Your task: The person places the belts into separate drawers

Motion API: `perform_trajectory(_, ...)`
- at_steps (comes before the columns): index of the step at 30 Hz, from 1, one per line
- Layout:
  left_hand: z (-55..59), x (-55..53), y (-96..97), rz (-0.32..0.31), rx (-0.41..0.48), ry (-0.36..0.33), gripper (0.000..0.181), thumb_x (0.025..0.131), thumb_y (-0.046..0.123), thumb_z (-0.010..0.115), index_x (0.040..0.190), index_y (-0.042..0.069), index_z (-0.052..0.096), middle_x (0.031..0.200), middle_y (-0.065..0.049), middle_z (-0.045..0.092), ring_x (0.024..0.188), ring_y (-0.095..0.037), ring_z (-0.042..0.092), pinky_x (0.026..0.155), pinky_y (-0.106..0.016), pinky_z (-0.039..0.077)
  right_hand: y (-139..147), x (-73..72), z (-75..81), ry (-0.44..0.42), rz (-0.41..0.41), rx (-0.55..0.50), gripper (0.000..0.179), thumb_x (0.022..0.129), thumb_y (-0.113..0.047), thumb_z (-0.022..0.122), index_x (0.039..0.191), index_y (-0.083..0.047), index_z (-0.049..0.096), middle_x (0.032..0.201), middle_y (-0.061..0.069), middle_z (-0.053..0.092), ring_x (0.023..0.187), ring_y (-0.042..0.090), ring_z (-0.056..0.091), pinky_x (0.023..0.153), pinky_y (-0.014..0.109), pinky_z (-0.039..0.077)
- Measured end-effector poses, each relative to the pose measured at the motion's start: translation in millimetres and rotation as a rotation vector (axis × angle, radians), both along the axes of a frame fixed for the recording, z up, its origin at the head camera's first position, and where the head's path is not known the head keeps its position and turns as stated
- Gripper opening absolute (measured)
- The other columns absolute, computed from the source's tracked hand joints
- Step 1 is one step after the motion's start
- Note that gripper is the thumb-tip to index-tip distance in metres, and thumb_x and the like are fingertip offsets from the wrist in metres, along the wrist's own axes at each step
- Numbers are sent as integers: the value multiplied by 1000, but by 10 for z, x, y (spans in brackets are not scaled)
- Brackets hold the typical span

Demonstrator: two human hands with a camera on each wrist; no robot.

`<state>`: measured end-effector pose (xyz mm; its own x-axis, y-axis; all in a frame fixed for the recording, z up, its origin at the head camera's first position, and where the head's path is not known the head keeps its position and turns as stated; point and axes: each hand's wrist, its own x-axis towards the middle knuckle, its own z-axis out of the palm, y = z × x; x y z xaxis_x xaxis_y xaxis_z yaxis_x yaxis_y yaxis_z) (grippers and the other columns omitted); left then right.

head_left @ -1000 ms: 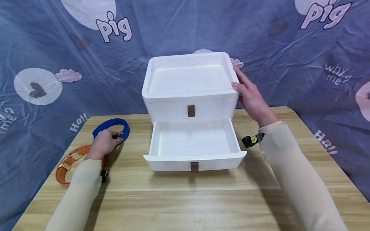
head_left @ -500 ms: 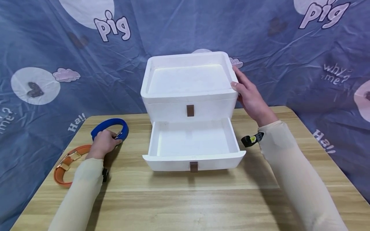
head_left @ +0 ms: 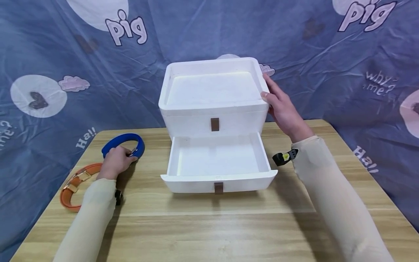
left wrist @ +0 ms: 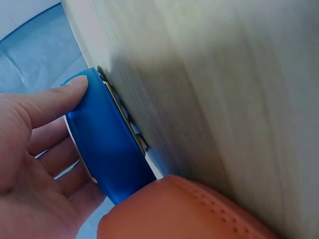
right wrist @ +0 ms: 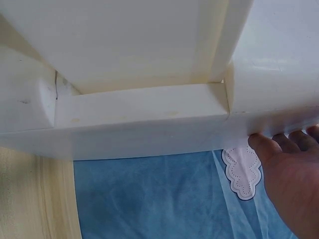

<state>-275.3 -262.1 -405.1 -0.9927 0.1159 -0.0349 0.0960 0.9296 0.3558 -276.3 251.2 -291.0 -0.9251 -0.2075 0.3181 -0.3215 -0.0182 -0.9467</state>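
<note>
On the left of the table, my left hand (head_left: 116, 162) holds a coiled blue belt (head_left: 124, 137) with a metal buckle. In the left wrist view the thumb lies on the belt's outer face (left wrist: 104, 134) and the fingers curl behind it. My right hand (head_left: 288, 116) grips the top right rim of a white two-drawer storage box (head_left: 216, 109), thumb at the rim and fingers along its side. Its lower drawer (head_left: 219, 156) stands pulled out with nothing inside. The right wrist view shows the fingertips (right wrist: 259, 142) against the box's side.
A coiled orange belt (head_left: 67, 196) with gold-coloured fittings lies beside the left forearm, partly hidden by it. The wooden table (head_left: 216, 233) stretches out in front of the box. A blue printed cloth (head_left: 196, 29) hangs behind.
The head view shifts very slightly. Both hands keep their places, the left on the blue belt and the right on the storage box.
</note>
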Motion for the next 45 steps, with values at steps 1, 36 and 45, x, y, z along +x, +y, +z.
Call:
perform_trajectory(1,-6,-2,2,-2,-1,5,22,94,15,68,76,3,68,57,-1,48,53,-20,45,52,-30,33,3,0,1,0,0,1,62,105,-25,48,159,-23,17,160,1,21,133,28,36,96,25,47)
perform_trajectory(36,221,413,71,11,70,243,23,92,14,68,103,-6,66,74,-14,61,58,-27,50,49,-32,38,-8,37,-10,-20,-6,-1,61,105,-25,46,159,-25,16,160,1,20,134,28,34,108,40,38)
perform_trajectory(45,368,570,139,-20,71,247,28,92,13,69,110,-8,66,74,-13,62,56,-23,49,48,-31,38,-6,17,16,-14,-6,7,62,105,-27,47,159,-24,16,160,0,20,134,27,35,103,32,42)
